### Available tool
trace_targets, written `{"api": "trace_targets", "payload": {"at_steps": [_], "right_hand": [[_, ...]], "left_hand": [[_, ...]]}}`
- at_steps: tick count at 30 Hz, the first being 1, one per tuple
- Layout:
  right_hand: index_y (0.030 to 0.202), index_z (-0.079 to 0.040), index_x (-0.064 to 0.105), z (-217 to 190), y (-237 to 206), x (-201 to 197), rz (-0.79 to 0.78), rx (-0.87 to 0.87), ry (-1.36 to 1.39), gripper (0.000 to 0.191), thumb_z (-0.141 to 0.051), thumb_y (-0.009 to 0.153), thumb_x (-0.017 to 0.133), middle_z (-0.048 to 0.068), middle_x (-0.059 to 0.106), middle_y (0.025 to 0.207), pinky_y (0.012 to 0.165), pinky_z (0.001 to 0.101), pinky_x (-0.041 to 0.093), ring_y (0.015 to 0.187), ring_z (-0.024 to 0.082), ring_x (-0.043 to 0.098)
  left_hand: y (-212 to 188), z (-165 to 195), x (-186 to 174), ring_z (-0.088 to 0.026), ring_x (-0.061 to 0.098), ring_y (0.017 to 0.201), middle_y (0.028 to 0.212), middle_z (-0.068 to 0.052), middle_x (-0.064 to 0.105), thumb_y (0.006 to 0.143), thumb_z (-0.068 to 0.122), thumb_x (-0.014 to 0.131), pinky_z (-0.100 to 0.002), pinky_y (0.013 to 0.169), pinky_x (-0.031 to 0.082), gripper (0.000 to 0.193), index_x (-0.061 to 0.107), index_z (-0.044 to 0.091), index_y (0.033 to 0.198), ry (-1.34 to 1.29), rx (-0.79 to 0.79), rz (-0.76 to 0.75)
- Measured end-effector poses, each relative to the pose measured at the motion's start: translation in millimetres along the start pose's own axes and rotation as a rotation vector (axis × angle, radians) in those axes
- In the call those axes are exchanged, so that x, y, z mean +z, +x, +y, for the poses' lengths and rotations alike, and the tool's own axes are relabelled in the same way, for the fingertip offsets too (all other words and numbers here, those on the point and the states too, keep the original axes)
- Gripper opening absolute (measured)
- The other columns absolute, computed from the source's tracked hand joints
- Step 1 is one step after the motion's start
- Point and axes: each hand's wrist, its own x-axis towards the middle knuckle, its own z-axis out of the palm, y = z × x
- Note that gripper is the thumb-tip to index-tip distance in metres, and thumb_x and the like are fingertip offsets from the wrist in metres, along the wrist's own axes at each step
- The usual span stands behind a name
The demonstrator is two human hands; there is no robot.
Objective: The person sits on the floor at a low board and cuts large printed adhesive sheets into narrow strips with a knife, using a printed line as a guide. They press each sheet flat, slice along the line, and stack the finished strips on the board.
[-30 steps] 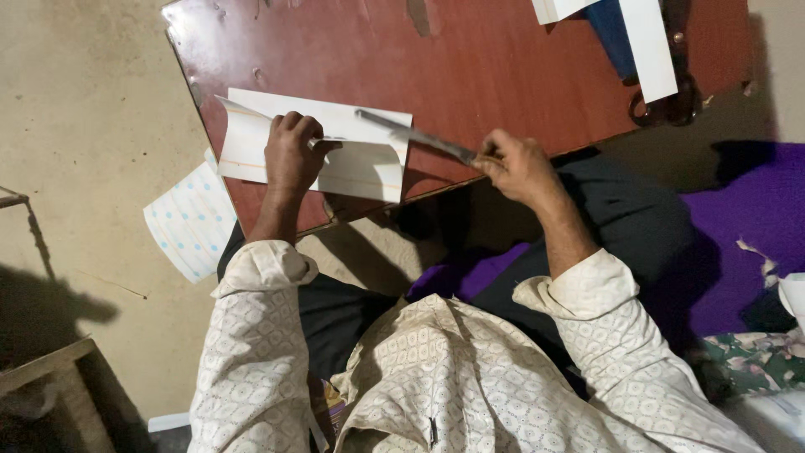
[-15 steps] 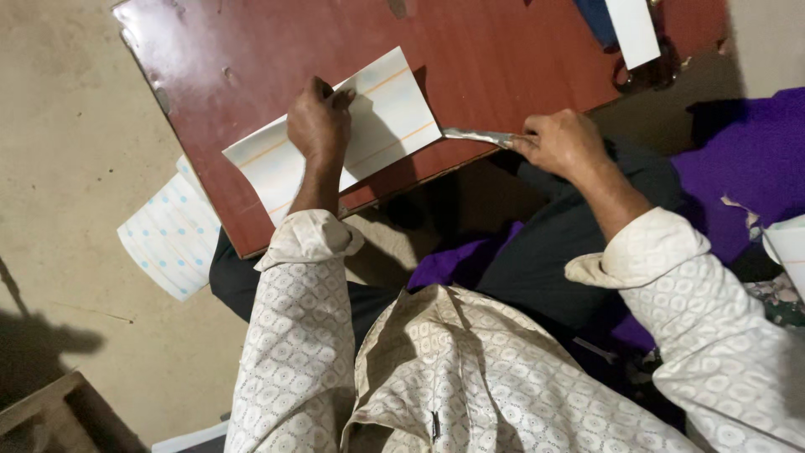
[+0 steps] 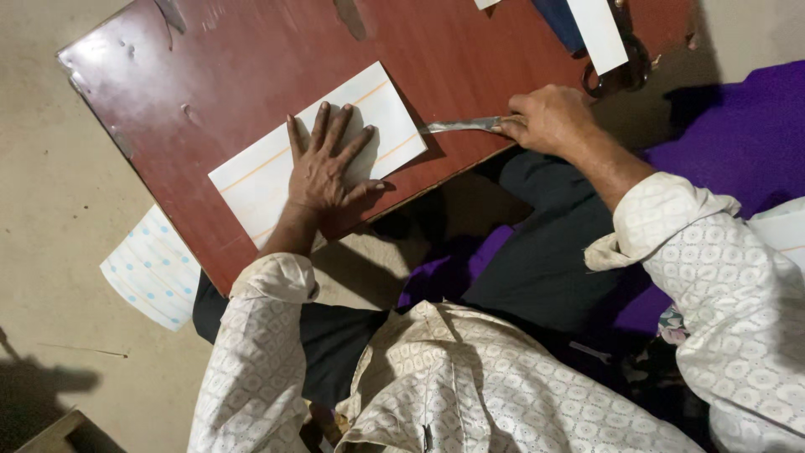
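Head view, left hand [image 3: 327, 172] flat on paper [image 3: 251, 180], right hand [image 3: 549, 117] grip closed on, seemingly, knife [image 3: 461, 126].

The board [image 3: 251, 75] is seen as red-brown laminated wood with a dull sheen, scuffed and chipped along its left edge, and the sheet [image 3: 251, 180] pressed flat under the left hand [image 3: 327, 172] is seen as smooth, matt white paper ruled with thin orange lines. The blade [image 3: 461, 126] gripped in the right hand [image 3: 549, 119] is shown as bare grey metal with a worn, faintly shiny face. The sleeves [image 3: 251, 369] are made of soft, matt patterned cloth, purple fabric [image 3: 729, 126] is spread at the right, a dotted white paper [image 3: 151, 273] is laid at the left, and the floor [image 3: 50, 184] is shown as rough and matt.
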Motion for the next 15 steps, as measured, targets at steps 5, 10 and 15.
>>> {"api": "trace_targets", "payload": {"at_steps": [5, 10, 15], "right_hand": [[0.096, -0.010, 0.074, 10.6, 17.7, 5.8, 0.041, -0.049, 0.089, 0.041, -0.051, 0.099, 0.071, 0.010, 0.070, 0.075, 0.058, 0.0478, 0.053, 0.067, 0.030, 0.069], [0.092, -0.014, 0.072, 16.8, 41.9, -3.6, 0.087, -0.140, -0.092, 0.037, -0.049, 0.101, 0.069, 0.005, 0.067, 0.070, 0.053, 0.0447, 0.053, 0.062, 0.026, 0.068], [0.090, -0.013, 0.069, 25.2, 46.4, -12.3, 0.095, -0.266, -0.150, 0.035, -0.047, 0.100, 0.070, 0.004, 0.065, 0.070, 0.051, 0.0423, 0.053, 0.060, 0.025, 0.067]], "left_hand": [[34.8, -30.9, -0.8, -0.042, 0.015, 0.158, 0.170, -0.011, 0.028, 0.082, 0.095, 0.042, -0.079, 0.116, -0.003, 0.099, 0.052, 0.030, 0.155, 0.058, -0.021, -0.014], [75.0, -60.5, -9.6, -0.040, 0.017, 0.158, 0.171, -0.009, 0.029, 0.089, 0.087, 0.045, -0.070, 0.123, 0.003, 0.091, 0.051, 0.026, 0.155, 0.054, 0.116, -0.087], [78.0, -68.4, -10.0, -0.036, 0.021, 0.162, 0.174, -0.004, 0.032, 0.103, 0.065, 0.052, -0.062, 0.131, 0.008, 0.065, 0.052, 0.028, 0.157, 0.071, 0.154, -0.131]]}}
